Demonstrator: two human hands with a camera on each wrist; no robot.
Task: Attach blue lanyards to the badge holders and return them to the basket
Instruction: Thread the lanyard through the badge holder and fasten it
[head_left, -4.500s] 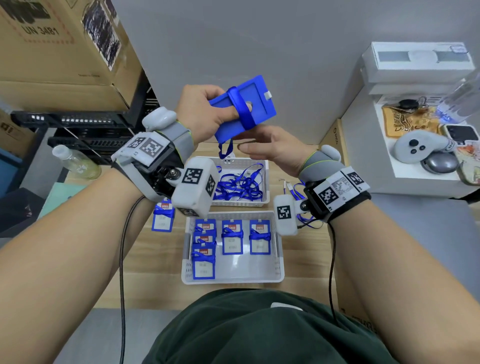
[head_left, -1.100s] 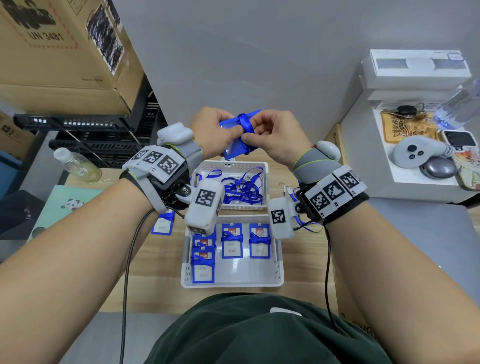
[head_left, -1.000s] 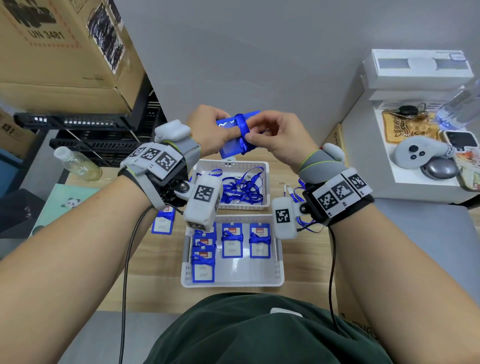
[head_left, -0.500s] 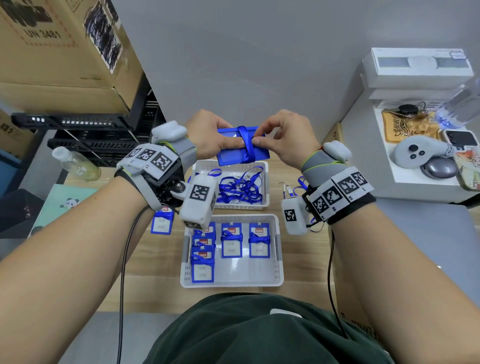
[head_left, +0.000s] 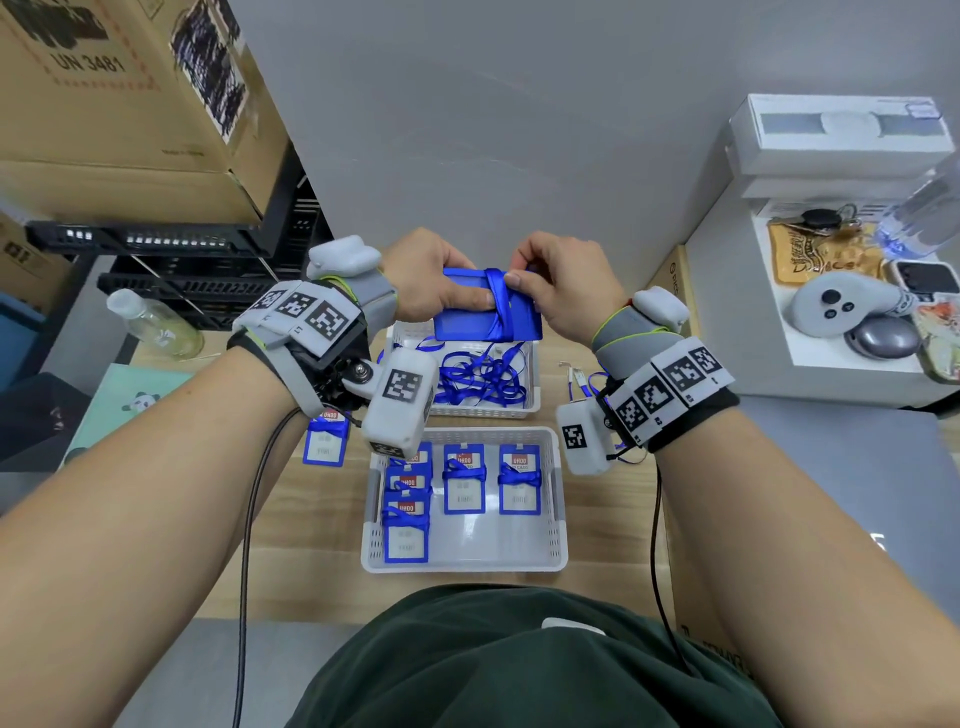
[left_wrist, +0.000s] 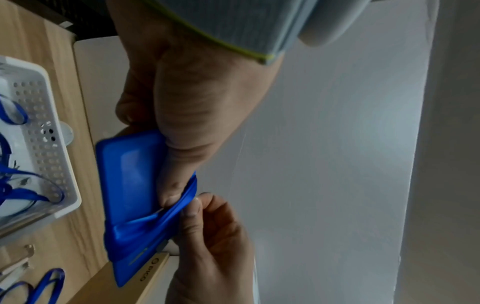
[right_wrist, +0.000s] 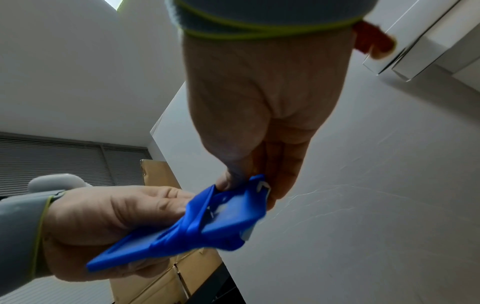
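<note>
Since a second ago the holder (head_left: 485, 306) has been lowered and turned flat above the far basket (head_left: 530, 410). Left hand (head_left: 431, 283) grips it; right hand (head_left: 558, 283) pinches the wrapped lanyard (head_left: 500, 301). Wrapping looks nearly complete; return to the near basket (head_left: 558, 519) remains.

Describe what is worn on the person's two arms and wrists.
Both forearms are bare. Each wrist carries a grey strap edged in yellow-green, a band of white blocks with black square markers, and a white camera box with one marker. Left hand, right hand. A black cable hangs from each wrist.
</note>
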